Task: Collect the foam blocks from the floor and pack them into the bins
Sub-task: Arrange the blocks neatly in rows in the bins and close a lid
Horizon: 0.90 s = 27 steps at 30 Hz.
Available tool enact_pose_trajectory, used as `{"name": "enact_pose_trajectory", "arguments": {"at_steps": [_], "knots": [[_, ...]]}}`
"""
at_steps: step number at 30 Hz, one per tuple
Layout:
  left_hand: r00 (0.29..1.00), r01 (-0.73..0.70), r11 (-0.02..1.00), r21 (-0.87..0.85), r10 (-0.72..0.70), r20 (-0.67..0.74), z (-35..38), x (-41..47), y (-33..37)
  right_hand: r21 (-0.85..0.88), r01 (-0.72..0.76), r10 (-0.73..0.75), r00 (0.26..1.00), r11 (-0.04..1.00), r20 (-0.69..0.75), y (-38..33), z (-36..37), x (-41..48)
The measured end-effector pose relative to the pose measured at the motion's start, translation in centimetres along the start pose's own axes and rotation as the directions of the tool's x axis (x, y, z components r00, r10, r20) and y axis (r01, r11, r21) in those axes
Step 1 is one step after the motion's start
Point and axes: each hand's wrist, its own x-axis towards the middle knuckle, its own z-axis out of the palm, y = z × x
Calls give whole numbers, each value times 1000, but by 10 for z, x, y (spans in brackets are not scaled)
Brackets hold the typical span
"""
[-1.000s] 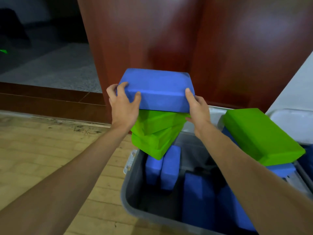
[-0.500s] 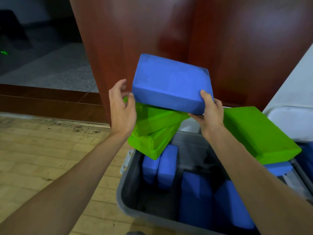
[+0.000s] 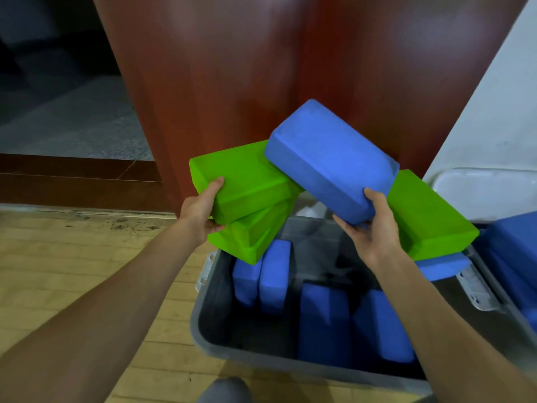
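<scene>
Packing was in hand: over the grey bin (image 3: 261,360) w/ upright blue blocks (image 3: 273,274), left hand (image 3: 200,209) gripped two stacked green blocks (image 3: 247,199), right hand (image 3: 369,228) clutched a tilted blue block (image 3: 328,158). Next prob. needed each lowered on edge into the gap.

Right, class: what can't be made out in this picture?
Head view only.
Left hand fingertips: hidden beneath the upper green block.
Far-right blue blocks: cut off by the frame edge.
Floor of the grey bin: too dark, partly covered by packed blue blocks.

Matt foam blocks (image 3: 328,158) (glossy wood door (image 3: 232,68))
</scene>
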Motion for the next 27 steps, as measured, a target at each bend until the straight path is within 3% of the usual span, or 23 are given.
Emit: {"name": "enact_pose_trajectory", "arguments": {"at_steps": [6, 12, 17, 21, 23, 27], "knots": [[986, -167, 986, 10, 167, -1, 7, -17, 13, -3, 131, -131, 991, 991, 16, -19, -6, 2], [945, -315, 921, 231, 284, 159, 23, -40, 32, 11, 367, -365, 928, 930, -69, -47, -11, -10], [907, -408, 777, 479, 288, 306, 49, -57, 36, -82, 509, -515, 840, 857, -169, -71, -16, -25], [882, -441, 702, 560, 221, 417, 56, -67, 16, -312, 534, -607, 763, 786, -225, -87, -27, -28], [879, -446, 640, 625, 182, 441, 57, -69, 6, -409, 530, -636, 749, 743, -186, -94, -32, -30], [880, -470, 406, 784, 141, 454, 60, -65, -21, -588, 505, -679, 727, 632, -105, -94, -35, -39]]}}
